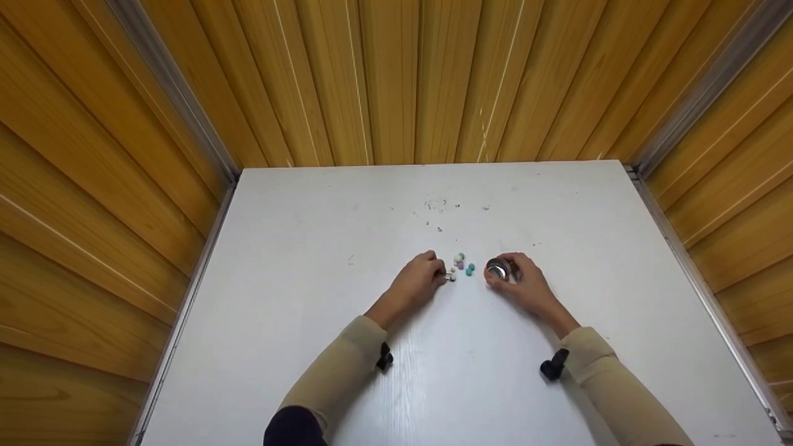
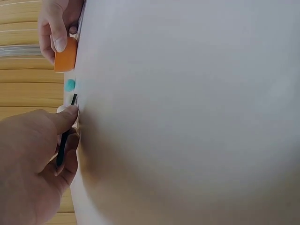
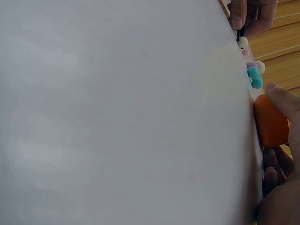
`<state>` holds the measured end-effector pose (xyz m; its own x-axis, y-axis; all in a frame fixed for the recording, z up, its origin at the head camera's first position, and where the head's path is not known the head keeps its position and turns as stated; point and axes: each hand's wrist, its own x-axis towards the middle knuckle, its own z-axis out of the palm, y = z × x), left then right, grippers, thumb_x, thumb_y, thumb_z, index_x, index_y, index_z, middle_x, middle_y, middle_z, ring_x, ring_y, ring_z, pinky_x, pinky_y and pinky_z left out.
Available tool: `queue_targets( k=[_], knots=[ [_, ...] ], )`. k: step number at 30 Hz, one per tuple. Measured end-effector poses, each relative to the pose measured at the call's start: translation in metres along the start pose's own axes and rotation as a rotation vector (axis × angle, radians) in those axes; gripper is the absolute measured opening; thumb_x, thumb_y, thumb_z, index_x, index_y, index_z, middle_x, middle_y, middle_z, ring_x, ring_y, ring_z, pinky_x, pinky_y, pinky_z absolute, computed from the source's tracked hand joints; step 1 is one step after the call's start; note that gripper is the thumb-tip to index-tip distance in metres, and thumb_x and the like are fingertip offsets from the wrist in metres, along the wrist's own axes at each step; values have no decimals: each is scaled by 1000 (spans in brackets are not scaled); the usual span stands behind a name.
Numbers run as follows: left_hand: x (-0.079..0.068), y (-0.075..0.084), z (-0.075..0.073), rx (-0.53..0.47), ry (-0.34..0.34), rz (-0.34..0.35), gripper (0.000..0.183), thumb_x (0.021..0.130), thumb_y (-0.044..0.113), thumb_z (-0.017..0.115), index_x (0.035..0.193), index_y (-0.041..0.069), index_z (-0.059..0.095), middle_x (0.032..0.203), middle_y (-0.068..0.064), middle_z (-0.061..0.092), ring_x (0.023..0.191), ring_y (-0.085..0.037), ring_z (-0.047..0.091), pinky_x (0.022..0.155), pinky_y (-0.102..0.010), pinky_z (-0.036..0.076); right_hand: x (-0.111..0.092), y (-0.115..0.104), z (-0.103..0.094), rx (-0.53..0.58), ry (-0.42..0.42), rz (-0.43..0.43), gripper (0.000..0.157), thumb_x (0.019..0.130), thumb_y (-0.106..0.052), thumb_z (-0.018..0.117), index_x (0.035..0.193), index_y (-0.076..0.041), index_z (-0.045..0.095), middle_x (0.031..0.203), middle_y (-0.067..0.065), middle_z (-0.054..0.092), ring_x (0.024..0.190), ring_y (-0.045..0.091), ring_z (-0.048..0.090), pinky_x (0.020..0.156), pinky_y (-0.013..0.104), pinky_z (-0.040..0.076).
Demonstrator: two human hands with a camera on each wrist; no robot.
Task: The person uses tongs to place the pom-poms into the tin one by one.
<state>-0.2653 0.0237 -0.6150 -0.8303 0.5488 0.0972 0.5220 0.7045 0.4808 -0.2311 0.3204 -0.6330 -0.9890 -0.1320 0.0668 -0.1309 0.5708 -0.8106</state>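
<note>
My left hand (image 1: 419, 282) pinches slim black tweezers (image 2: 63, 147) between thumb and fingers, low over the white table. By their tips lies a pale pom-pom (image 3: 243, 42); whether they grip it I cannot tell. My right hand (image 1: 526, 285) holds a small orange cup (image 3: 271, 123) with a shiny silvery inside, thumb on one side and fingers round the other. The cup looks tilted, its mouth facing up and toward the left. Between the hands sit several small pom-poms: teal ones (image 1: 470, 269) nearest the cup, with a purple one (image 1: 460, 265) and white and green ones beyond.
The white table (image 1: 297, 248) bears dark scuff marks (image 1: 437, 204) farther back. Wood-patterned walls (image 1: 390, 80) with metal frame strips (image 1: 186, 93) stand behind and at both sides. A small black camera (image 1: 551, 367) sits at each wrist.
</note>
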Motion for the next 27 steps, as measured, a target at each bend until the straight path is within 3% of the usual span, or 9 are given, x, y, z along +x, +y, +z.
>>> queue_targets(
  k=[7,15,27],
  knots=[
    [1,-3,1,-42,5,-7,14,104,23,71,112,14,78,106,2,62,96,-12,59,87,-30,52,1,1,1,-30,21,-31,64,90,-37,87,140,-7,60,127,11,63,110,25,53,93,38,40],
    [3,-4,-1,-109,20,-21,16,105,24,70,114,14,78,104,5,62,95,-9,59,87,-27,53,3,1,1,-10,17,0,71,89,-38,88,143,-5,55,126,13,61,114,27,54,100,44,39],
    [9,12,-2,-132,64,-2,16,104,22,71,115,13,79,106,4,63,97,-8,60,88,-24,52,0,0,2,-6,17,20,70,87,-41,89,136,-5,55,121,13,61,110,26,53,96,43,39]
  ],
)
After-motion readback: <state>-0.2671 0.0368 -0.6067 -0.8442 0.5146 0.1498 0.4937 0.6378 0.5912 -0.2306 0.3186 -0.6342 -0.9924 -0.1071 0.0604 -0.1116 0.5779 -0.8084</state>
